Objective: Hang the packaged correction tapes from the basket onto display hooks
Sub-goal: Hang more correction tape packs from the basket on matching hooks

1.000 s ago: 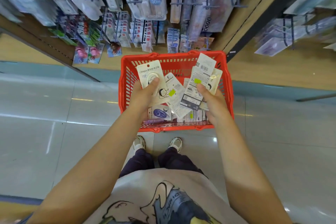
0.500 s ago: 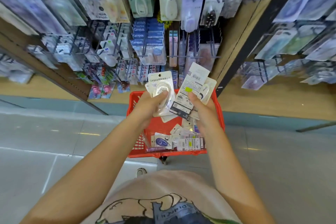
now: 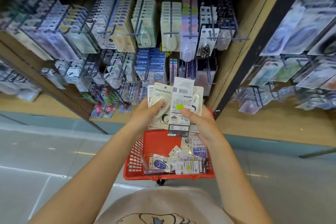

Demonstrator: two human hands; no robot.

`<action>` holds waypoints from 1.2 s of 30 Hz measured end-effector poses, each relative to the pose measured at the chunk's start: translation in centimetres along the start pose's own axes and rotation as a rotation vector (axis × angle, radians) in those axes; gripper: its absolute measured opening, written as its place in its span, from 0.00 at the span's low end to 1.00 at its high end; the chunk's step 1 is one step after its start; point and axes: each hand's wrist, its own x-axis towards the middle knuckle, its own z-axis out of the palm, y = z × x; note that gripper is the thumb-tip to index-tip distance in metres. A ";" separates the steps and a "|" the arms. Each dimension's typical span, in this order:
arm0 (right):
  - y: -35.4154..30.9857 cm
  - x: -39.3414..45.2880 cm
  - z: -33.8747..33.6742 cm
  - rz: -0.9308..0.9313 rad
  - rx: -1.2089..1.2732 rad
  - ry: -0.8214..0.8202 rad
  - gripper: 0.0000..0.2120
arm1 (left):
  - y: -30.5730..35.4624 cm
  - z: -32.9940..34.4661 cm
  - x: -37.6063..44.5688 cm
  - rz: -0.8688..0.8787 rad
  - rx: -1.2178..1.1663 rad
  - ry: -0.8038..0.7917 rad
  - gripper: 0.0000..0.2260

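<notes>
At frame centre, left hand (image 3: 145, 114) and right hand (image 3: 201, 122) pinch packaged correction tapes (image 3: 174, 103) above the red basket (image 3: 138, 154) on pale floor tiles (image 3: 45, 160); hooks (image 3: 171, 33) fill wooden shelving (image 3: 234, 71) above.

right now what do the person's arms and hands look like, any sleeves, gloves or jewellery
Both forearms are bare from the bottom of the frame to the wrists: no sleeves reach them. The left hand and right hand wear no gloves, and no rings, watch or bracelets show on the visible sides. The only clothing in view is a beige shirt with a dark line-drawn print.
</notes>
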 end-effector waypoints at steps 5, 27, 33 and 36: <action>-0.8 0.6 1.2 -0.025 0.000 -0.088 0.23 | 0.7 0.9 -1.0 0.073 0.010 0.003 0.30; -1.5 1.9 5.2 -0.164 -0.250 -0.119 0.25 | 1.1 -1.8 -0.6 0.051 -0.243 0.008 0.31; -1.0 1.8 8.3 -0.217 -0.319 -0.089 0.18 | 1.0 -4.4 -0.1 0.014 -0.331 -0.056 0.35; -1.2 2.2 10.8 -0.220 -0.321 -0.040 0.14 | 1.5 -6.2 0.4 0.066 -0.312 -0.081 0.36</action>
